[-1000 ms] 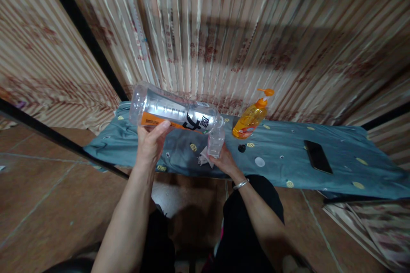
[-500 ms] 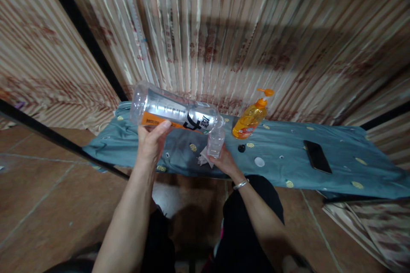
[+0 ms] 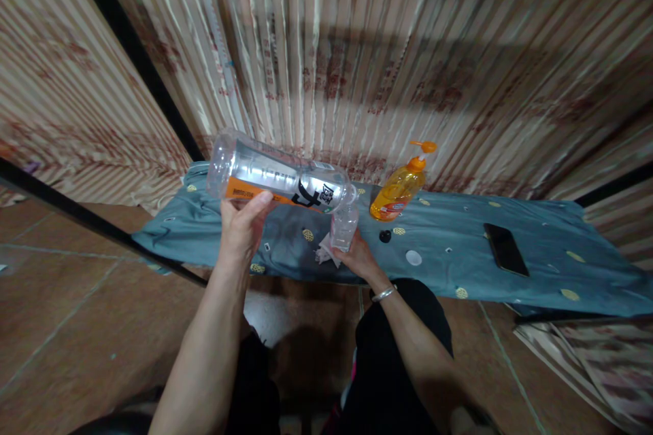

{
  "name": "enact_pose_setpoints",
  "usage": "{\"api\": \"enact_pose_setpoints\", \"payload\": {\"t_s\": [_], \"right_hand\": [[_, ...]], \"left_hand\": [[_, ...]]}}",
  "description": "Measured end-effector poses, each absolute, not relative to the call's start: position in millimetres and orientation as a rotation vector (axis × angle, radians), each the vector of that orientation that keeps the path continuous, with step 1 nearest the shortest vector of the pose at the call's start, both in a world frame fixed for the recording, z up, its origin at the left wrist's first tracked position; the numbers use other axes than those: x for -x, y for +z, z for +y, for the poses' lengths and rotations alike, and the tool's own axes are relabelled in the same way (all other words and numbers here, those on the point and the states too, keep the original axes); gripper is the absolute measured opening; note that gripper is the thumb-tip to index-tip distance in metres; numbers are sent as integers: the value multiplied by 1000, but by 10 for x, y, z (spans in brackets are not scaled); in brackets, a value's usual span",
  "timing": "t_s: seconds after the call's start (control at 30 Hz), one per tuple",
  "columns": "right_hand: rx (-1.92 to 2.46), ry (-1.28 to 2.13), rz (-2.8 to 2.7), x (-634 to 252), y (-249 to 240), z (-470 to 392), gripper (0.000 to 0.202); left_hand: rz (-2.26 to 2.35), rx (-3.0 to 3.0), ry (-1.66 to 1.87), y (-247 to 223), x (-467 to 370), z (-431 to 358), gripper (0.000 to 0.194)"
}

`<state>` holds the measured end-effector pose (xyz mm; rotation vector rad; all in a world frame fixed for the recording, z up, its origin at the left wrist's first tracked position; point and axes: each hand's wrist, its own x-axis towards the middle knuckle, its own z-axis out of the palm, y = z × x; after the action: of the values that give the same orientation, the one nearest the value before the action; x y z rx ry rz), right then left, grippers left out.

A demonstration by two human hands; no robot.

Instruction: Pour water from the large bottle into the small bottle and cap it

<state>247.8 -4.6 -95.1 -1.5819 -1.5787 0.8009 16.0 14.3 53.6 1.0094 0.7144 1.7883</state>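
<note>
A large clear bottle (image 3: 270, 173) with a silver and orange label lies nearly level in my left hand (image 3: 245, 224), its neck to the right and tilted slightly down. My right hand (image 3: 357, 256) is closed around a small clear bottle (image 3: 344, 225), whose top meets the big bottle's mouth. Whether liquid is flowing between them cannot be made out. A crumpled white tissue (image 3: 325, 251) lies beside the small bottle. To the right stands an orange pump bottle (image 3: 398, 192) of yellow liquid.
A teal patterned cloth (image 3: 449, 245) covers the narrow surface. On it are a small black object (image 3: 384, 236), a white disc (image 3: 413, 258) and a dark phone (image 3: 506, 249). Striped curtains (image 3: 357, 47) hang behind; black poles (image 3: 132, 47) slant at the left.
</note>
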Motion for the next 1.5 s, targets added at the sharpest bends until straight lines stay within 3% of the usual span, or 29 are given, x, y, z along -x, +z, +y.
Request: {"api": "enact_pose_setpoints", "payload": {"t_s": [1.5], "right_hand": [[1571,804,-1575,-2467,-927,-54,73]], "left_hand": [[691,-966,1791,572,-203,123,67]]}}
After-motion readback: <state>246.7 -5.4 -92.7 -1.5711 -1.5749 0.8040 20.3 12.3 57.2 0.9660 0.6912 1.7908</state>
